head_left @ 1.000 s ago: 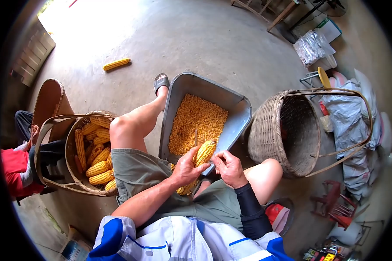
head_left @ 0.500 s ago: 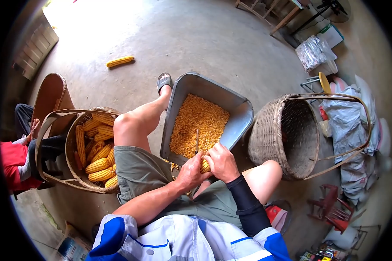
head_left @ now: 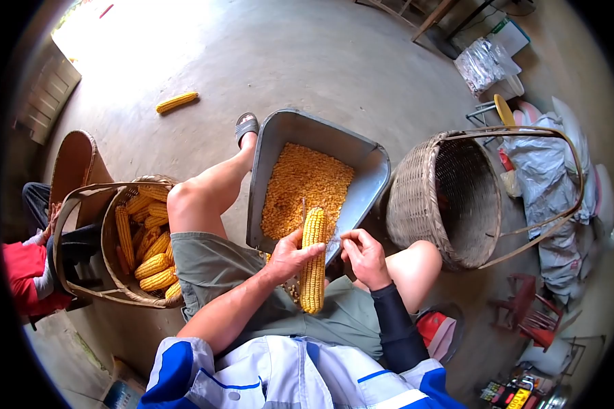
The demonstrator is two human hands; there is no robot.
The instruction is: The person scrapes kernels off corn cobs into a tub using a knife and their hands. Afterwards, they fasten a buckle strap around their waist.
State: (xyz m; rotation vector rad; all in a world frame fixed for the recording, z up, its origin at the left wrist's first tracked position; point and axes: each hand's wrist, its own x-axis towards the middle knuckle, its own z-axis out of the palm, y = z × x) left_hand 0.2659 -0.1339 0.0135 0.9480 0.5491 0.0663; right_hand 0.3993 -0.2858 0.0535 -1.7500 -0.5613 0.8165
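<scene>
- the left hand [head_left: 290,258] grips a yellow corn cob [head_left: 314,269] around its upper half, thumb across the front and the other fingers wrapped behind; this looks like a hold meant to keep it steady while leaving most of the near side bare.
- that cob is above the person's lap, its far end over the near edge of the grey tub [head_left: 370,167].
- the right hand [head_left: 368,259] is just beside the cob, not touching it, with its fingers curled and the thumb drawn towards the forefinger; i cannot tell whether anything is pinched there.
- the tub sits between the legs, probably so that both hands reach it easily and its high walls keep the loose kernels [head_left: 300,177] together.
- a thin rod [head_left: 304,211] shows near the tub's front edge, close to the cob; its lower end is hidden.
- a basket [head_left: 110,235] of cobs stands by the left knee, likely for easy reach.
- another basket [head_left: 411,204] leans open by the right knee.
- one stray cob [head_left: 177,103] lies on the floor ahead.
</scene>
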